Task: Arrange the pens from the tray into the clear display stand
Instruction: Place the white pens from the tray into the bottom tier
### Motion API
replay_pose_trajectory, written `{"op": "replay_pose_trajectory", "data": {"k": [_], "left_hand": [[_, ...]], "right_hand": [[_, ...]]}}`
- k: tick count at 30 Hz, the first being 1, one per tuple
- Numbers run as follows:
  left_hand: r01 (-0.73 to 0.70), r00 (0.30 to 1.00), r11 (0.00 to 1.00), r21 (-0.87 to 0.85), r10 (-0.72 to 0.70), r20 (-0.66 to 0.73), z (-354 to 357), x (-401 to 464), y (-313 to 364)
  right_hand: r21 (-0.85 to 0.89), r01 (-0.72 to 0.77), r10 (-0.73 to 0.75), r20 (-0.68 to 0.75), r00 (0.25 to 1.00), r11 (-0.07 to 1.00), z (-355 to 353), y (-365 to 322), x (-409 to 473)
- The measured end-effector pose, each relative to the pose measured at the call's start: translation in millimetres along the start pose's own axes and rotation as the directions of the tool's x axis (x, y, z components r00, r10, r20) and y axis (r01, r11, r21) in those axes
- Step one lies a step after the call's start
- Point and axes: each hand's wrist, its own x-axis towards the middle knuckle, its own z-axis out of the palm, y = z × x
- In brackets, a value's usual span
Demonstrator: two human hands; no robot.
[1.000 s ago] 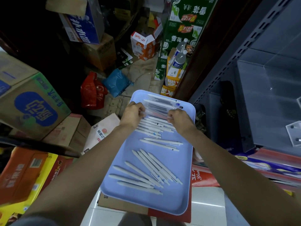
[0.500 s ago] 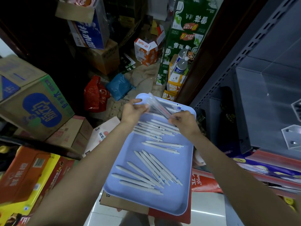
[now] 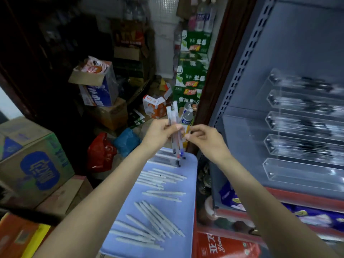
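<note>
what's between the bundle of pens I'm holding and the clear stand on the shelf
In the head view, only your right hand and open air lie between the pen bundle in your left hand and the clear display stand.

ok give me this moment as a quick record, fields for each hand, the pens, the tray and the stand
left hand: left hand grips a bundle of clear pens, held roughly upright above the tray's far end
right hand: right hand pinches the same bundle from the other side
tray: blue tray, many white pens lying on it in loose groups
stand: clear display stand on the shelf to the right, tiered slots; contents blurred
step: bundle lifted, not yet in the stand
</note>
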Motion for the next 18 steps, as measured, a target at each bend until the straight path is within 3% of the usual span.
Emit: {"op": "replay_pose_trajectory", "data": {"k": [3,6,10,13,18], "left_hand": [[-0.127,0.98,0.967,0.22,0.088,0.177,29.6,-8.4,28.3],[-0.228,0.94,0.917,0.328,0.119,0.32,72.5,-15.1,55.2],[-0.371,0.898,0.826,0.424,0.203,0.39,127.2,-18.6,81.5],[-0.419,0.899,0.764,0.49,0.275,0.341,165.3,-16.0,92.6],[-0.363,0.911,0.73,0.579,0.41,0.055,214.1,-15.6,106.6]], "right_hand": [[0.178,0.112,-0.09,-0.126,0.988,0.978,-49.6,-1.4,-19.7],[0.27,0.222,-0.177,-0.181,0.967,0.937,-96.2,12.5,-40.1],[0.35,0.242,-0.149,-0.273,0.95,0.905,-152.7,49.1,-63.4],[0.376,0.215,-0.089,-0.325,0.942,0.901,-191.6,77.8,-79.3],[0.412,0.182,0.046,-0.486,0.873,0.893,-252.4,125.0,-101.8]]}}
